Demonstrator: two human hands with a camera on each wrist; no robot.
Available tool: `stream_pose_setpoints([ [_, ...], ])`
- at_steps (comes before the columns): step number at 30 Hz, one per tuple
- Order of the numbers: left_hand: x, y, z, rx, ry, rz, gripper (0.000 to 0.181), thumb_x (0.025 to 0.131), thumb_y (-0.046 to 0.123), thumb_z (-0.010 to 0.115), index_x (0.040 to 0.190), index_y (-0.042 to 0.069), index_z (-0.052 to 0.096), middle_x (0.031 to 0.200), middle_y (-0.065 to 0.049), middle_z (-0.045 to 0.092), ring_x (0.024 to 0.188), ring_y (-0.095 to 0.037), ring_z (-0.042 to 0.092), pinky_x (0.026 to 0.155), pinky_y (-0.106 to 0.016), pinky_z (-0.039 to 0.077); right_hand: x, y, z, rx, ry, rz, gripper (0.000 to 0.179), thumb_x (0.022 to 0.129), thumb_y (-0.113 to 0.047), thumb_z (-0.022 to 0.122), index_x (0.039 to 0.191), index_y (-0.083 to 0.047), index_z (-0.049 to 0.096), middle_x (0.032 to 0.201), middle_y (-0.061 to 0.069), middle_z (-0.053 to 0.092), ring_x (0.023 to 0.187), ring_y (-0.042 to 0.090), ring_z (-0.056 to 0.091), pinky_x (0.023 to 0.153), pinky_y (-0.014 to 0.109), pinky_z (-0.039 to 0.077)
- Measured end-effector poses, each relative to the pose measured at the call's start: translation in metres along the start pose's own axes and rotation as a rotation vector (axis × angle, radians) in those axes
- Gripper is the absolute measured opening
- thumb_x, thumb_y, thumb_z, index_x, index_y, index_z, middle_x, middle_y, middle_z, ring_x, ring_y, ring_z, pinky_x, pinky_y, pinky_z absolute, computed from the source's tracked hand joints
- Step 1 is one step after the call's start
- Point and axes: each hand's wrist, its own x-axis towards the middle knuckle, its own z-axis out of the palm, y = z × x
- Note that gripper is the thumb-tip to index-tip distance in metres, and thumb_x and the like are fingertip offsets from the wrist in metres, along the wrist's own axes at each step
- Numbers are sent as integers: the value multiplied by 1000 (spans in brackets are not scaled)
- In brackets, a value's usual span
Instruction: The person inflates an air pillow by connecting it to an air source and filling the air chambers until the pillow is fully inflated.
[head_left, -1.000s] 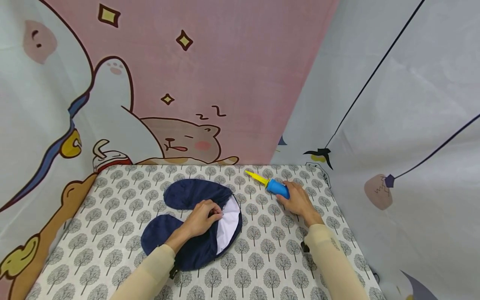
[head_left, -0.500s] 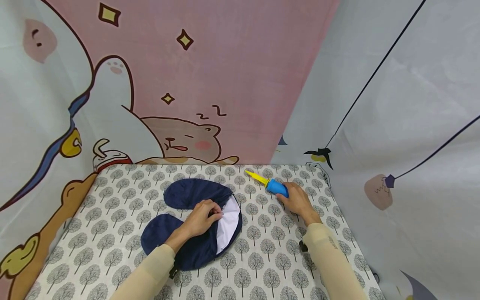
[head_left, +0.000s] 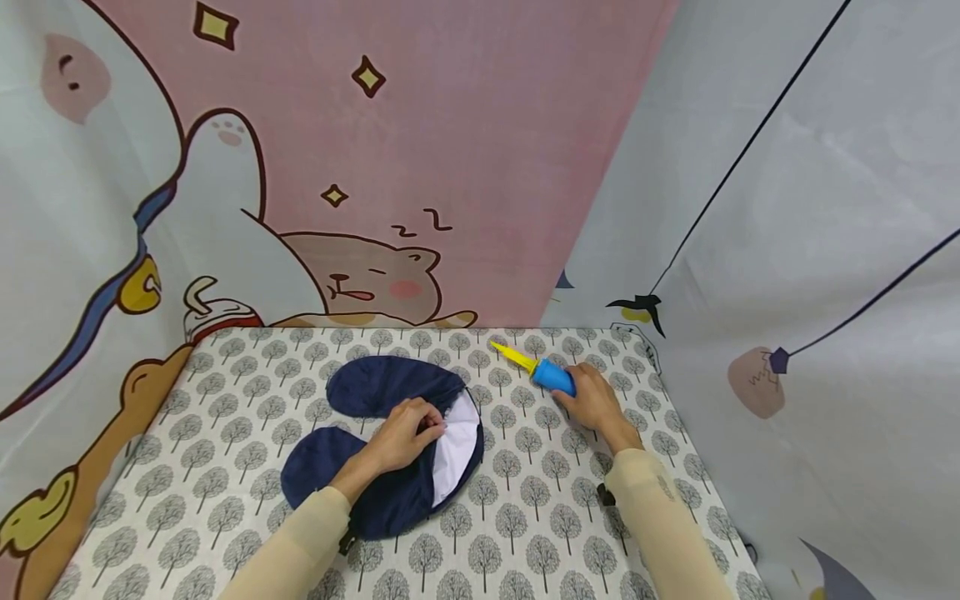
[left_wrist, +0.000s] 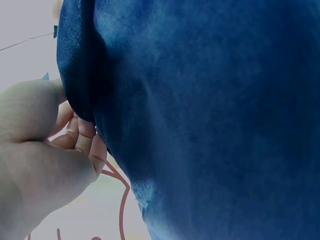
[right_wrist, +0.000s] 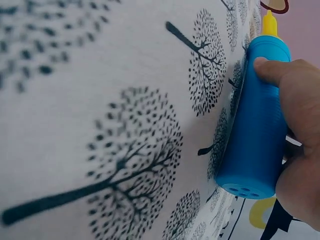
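A navy plush U-shaped neck pillow point(head_left: 393, 387) lies flat on the cloth, its two arms toward the left. White inner material point(head_left: 459, 446) shows through an opening along its curved right side. Over the pillow's middle, my left hand point(head_left: 405, 433) pinches the cover's edge by that opening; the left wrist view has the blue fabric point(left_wrist: 210, 110) beside the curled fingers. To the right, my right hand point(head_left: 596, 404) grips a blue hand air pump point(head_left: 552, 377) with a yellow nozzle point(head_left: 513, 357). In the right wrist view, thumb and palm wrap the pump's barrel point(right_wrist: 257, 120), which lies against the cloth.
A white cloth with grey tree prints point(head_left: 525, 500) covers the table. Printed fabric walls point(head_left: 480, 167) stand behind and at both sides. A black wrist strap part point(head_left: 606, 495) shows at the right sleeve.
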Motion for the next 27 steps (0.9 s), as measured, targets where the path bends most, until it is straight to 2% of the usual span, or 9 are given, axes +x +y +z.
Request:
stream_pose_setpoints([
  [2,0,-3,3,-15,17,31,7,103,12,82,98,12,77,93,0,68,89,-15,57,81,-31,49,-6,-1,-3,8,19,-6,61,104,-30,83,149,7,64,141,30,67,122,48,70,103,66,59],
  [8,0,-28,16,-16,100,171,15,109,24,75,99,13,74,92,0,65,87,-14,53,81,-34,46,-29,-7,-15,59,72,-70,60,100,-27,88,145,7,67,136,28,71,116,46,71,100,66,59],
  [10,1,-22,11,-18,94,151,13,108,22,75,98,13,73,92,0,65,88,-15,53,83,-36,45,-36,-11,-20,83,82,-97,61,99,-26,89,146,7,66,138,28,71,117,46,72,100,66,59],
  [15,2,-2,-3,40,25,29,6,106,13,77,102,12,74,96,-1,67,93,-18,56,88,-39,43,-50,-24,-33,135,69,-165,60,98,-25,91,145,3,68,138,23,73,116,42,73,98,62,61],
  [17,3,1,-5,60,3,5,6,108,15,75,104,12,74,99,-2,68,96,-19,57,90,-40,44,-55,-31,-37,140,47,-196,58,97,-25,92,144,2,69,137,21,74,114,38,74,96,58,61],
  [19,3,-1,-5,49,5,14,8,110,17,74,105,11,74,99,-3,68,96,-20,57,90,-41,44,-59,-37,-41,146,25,-226,56,96,-24,93,142,0,71,134,18,75,112,34,73,94,56,61],
  [21,2,-9,-2,45,23,60,12,111,21,72,106,11,73,100,-4,68,97,-23,58,90,-43,45,-63,-44,-44,146,2,-247,54,94,-23,94,139,-3,73,132,15,75,110,31,73,93,53,61],
  [24,4,-41,18,35,66,115,20,115,34,68,106,17,72,100,0,66,96,-19,56,87,-40,44,-68,-51,-48,121,-27,-268,52,93,-24,95,137,-6,75,132,13,76,111,28,73,94,52,61],
  [27,7,-74,39,98,84,133,27,116,48,63,107,24,70,100,7,65,96,-14,57,86,-36,44,-71,-56,-50,74,-47,-282,53,93,-27,96,138,-7,76,137,12,75,116,29,73,97,52,62],
])
